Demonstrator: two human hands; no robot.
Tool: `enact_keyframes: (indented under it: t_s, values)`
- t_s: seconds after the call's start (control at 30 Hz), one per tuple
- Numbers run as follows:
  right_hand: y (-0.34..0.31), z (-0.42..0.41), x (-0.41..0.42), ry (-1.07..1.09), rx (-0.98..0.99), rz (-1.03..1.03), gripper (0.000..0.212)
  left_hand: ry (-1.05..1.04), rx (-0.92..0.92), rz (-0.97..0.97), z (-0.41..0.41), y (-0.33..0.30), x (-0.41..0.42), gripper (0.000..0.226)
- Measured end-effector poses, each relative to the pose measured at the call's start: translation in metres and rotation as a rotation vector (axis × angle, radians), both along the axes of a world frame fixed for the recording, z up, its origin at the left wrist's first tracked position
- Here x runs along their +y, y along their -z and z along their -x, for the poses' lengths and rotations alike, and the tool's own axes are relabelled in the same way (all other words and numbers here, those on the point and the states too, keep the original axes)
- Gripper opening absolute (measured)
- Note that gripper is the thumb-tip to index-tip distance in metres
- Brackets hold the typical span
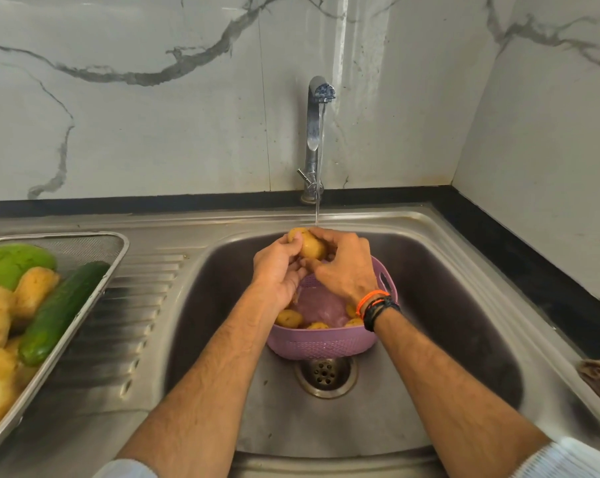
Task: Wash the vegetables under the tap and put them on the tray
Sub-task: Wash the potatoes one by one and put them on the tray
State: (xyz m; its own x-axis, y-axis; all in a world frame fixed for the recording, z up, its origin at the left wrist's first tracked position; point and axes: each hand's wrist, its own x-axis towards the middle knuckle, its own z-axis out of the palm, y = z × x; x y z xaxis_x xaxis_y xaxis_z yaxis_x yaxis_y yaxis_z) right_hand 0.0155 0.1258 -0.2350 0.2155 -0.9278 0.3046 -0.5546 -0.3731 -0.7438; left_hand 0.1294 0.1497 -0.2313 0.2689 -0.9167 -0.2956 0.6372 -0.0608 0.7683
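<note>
Two bare forearms reach in from the bottom edge, pale sleeves pushed back, and meet over the steel sink [464, 305]. Far left, on the ribbed draining board, sits a metal mesh tray [114, 267] holding a pale green vegetable [12, 263], a dark green cucumber [64, 312] laid diagonally, and several yellow potatoes [35, 291] piled against them. Moving right, the left hand [278, 270] curls its fingers around the near left side of a yellow potato [309, 244], which is held up above a purple plastic colander [319, 343] standing in the basin just behind the drain [326, 374]. More small potatoes [289, 318] lie in the colander's bottom. A thin stream from the chrome tap [316, 132] falls onto the held potato. The right hand [343, 267], orange and black bands [378, 305] at its wrist, wraps over the potato's right side, fingers bent around it.
</note>
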Motion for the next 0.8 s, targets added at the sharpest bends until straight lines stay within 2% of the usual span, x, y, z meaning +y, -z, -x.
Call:
enact_keyframes:
  t_s: [0.13,0.23,0.37,0.5,0.63,0.8]
  values:
    - [-0.0010,-0.0015,0.0018,-0.007,0.075,0.015,0.059,-0.043,-0.054,0.010,0.0033,0.0032,-0.0005,0.026]
    - [0.0014,-0.0050,0.0024,0.004,0.114,0.026,0.049,-0.094,-0.087,0.024,0.0075,0.0043,-0.0001,0.035]
    - [0.0009,-0.0025,-0.0008,0.000,0.046,0.035,0.047,-0.048,-0.035,0.028,0.0063,0.0016,-0.0007,0.013]
    - [-0.0011,0.0010,-0.0023,-0.033,0.098,0.012,0.053,0.018,-0.012,0.001,0.0041,0.0018,-0.0003,0.018]
    - [-0.0037,0.0006,0.0005,-0.070,0.145,0.042,0.041,0.020,-0.080,0.009,0.0086,0.0017,0.0009,0.013]
    - [-0.0016,0.0036,0.0015,0.028,0.108,0.117,0.033,0.025,-0.078,0.034,0.0089,0.0019,0.0004,0.014]
